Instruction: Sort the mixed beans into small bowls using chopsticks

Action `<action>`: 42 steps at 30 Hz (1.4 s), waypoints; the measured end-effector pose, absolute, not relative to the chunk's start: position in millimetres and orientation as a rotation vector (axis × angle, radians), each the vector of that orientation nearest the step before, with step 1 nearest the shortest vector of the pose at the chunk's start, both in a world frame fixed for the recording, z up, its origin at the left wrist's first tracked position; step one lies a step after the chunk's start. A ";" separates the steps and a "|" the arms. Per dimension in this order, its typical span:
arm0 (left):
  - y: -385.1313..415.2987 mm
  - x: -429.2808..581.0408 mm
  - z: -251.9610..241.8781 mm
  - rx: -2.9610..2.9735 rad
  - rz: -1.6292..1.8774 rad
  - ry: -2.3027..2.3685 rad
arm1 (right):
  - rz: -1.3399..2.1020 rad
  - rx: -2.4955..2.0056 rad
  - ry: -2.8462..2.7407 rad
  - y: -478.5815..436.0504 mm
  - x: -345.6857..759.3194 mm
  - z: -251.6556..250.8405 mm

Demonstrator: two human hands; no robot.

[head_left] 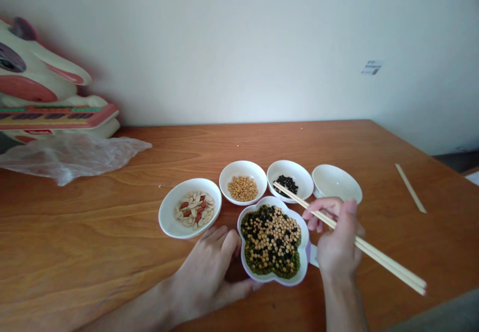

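My right hand (339,240) is closed around a pair of wooden chopsticks (389,263). Their tips reach into a white bowl (298,172) of black beans (288,185), close together at the beans. Whether a bean is between the tips cannot be made out. With thumb and fingers, my left hand (209,267) grips the left and lower side of a flower-shaped bowl (305,235). Yellow soybeans (279,217), black beans and small green beans lie mixed in it. A handle sticks out on its right, partly behind my right hand.
Behind stand a white bowl (256,171) of soybeans and an empty white bowl (337,180). Another bowl (168,217) holds pale and red-brown seeds. A wooden stick (410,187) lies right. A plastic bag (86,157) and a cow-shaped toy keyboard (56,92) are left, by the wall.
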State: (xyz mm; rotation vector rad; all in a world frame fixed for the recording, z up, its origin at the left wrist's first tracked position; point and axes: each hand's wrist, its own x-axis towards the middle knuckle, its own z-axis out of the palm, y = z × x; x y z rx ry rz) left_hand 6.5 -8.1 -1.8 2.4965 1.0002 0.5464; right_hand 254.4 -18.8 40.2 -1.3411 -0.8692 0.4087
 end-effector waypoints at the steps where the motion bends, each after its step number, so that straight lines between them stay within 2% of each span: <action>1: -8.2 6.6 -1.5 2.494 0.552 0.996 | 0.409 -1.337 -0.859 -23.0 254.7 43.1; 11: -6.6 9.8 -4.1 2.480 0.538 1.025 | 0.605 -1.382 -1.215 -41.1 276.4 39.9; 36: -6.2 7.2 -2.8 2.438 0.653 0.948 | 0.690 -1.492 -1.008 -33.9 262.8 36.7; 42: -6.7 7.8 -3.4 2.438 0.648 0.961 | 0.805 -1.463 -0.989 -30.3 261.9 36.4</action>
